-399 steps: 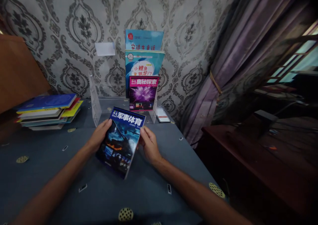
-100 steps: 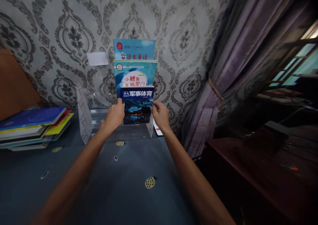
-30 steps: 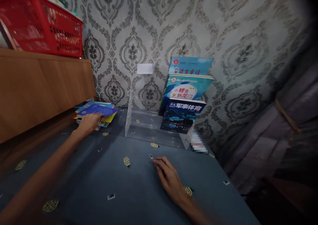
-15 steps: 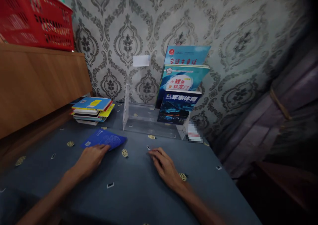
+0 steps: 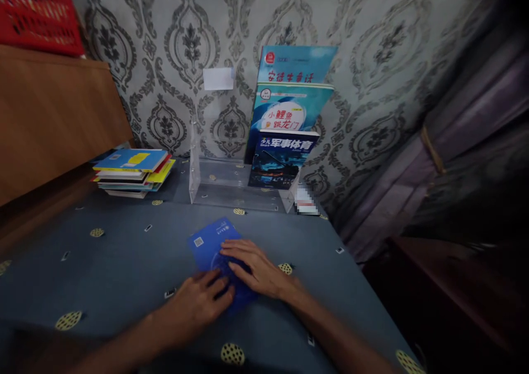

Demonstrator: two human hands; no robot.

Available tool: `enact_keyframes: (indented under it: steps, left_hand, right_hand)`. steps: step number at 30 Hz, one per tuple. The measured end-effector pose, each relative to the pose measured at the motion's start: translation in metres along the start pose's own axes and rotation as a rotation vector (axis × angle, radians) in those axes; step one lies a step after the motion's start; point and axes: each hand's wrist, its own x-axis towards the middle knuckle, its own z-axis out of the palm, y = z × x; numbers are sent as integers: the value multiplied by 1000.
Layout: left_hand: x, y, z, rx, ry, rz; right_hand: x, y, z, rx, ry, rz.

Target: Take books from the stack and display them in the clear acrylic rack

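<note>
A thin blue booklet [image 5: 215, 236] with a white QR code lies on the cloth in front of me, its near part covered by my hands. My left hand [image 5: 200, 302] has its bent fingers on the booklet's left edge, gripping it, slightly blurred. Stretched out across the booklet's right side, my right hand [image 5: 256, 266] rests with fingers flat on the cover. Behind them stands a clear acrylic book rack [image 5: 231, 198]. On its right side three books lean in tiers: a dark blue book [image 5: 281, 162] in front, a teal book [image 5: 289, 107] behind it, and a light blue book [image 5: 297, 63] at the back.
A stack of books [image 5: 132, 167] sits at the back left, beside a wooden cabinet [image 5: 53, 120] carrying a red plastic basket [image 5: 37, 16]. Blue-grey patterned cloth [image 5: 124, 269] covers the table. A curtain [image 5: 413, 148] hangs on the right, near a dark reddish piece of furniture [image 5: 442, 291].
The blue booklet has moved right and nearer, turned, and now lies in front of me with my left hand. My right hand has come onto it. The view has shifted slightly right.
</note>
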Motion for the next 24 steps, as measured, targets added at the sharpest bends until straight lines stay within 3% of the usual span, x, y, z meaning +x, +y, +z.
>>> enact_keyframes:
  steps: [6,11,16,21,24]
  left_hand:
    - [2,-2,-1,-99,102,178]
    - [-5,-9,6,-95,109,186]
    - [-10,-14,18,-113,130,207]
    - [-10,-19,-5,-242,5,154]
    - [-7,-33,-21,-317,-76,105]
  right_hand:
    - [12,-3,9,-79,-193,4]
    - [24,23,5,-219,-148,194]
    - [13,35,-8,-315,-93,358]
    - [1,29,-7,-382,-75,392]
    - [1,27,-5,-389,-87,395]
